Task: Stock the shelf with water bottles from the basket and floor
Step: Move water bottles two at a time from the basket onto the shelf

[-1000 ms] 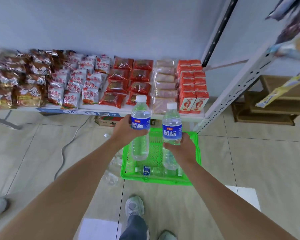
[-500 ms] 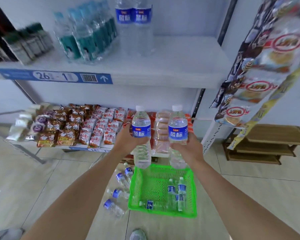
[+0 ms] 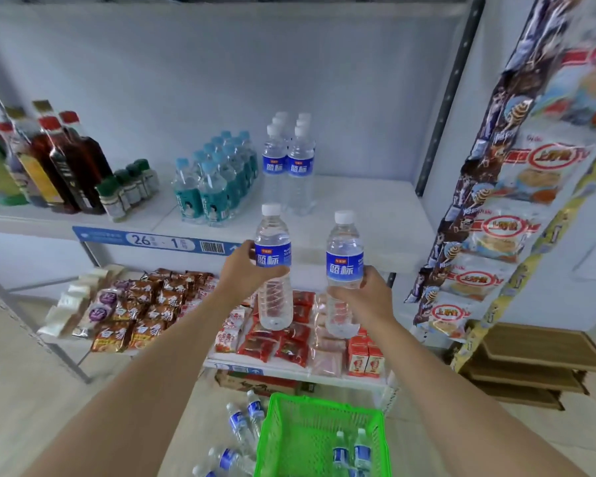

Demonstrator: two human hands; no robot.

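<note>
Now both bottles have come up from basket height to the shelf point(image 3: 358, 208) edge. My left hand point(image 3: 245, 273) grips one water bottle point(image 3: 273, 266), my right hand point(image 3: 369, 294) the other bottle point(image 3: 344, 270), ready to join the row of stocked bottles point(image 3: 289, 163). Near me, the green basket point(image 3: 279, 438) holds two upright bottles point(image 3: 351, 452); floor bottles point(image 3: 241, 425) lie left of it.

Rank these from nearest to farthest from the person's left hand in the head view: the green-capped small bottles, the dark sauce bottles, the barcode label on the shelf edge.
1. Barcode label: just left of the left hand.
2. Green-capped small bottles: up-left on the shelf.
3. Dark sauce bottles: far left on the shelf.
</note>
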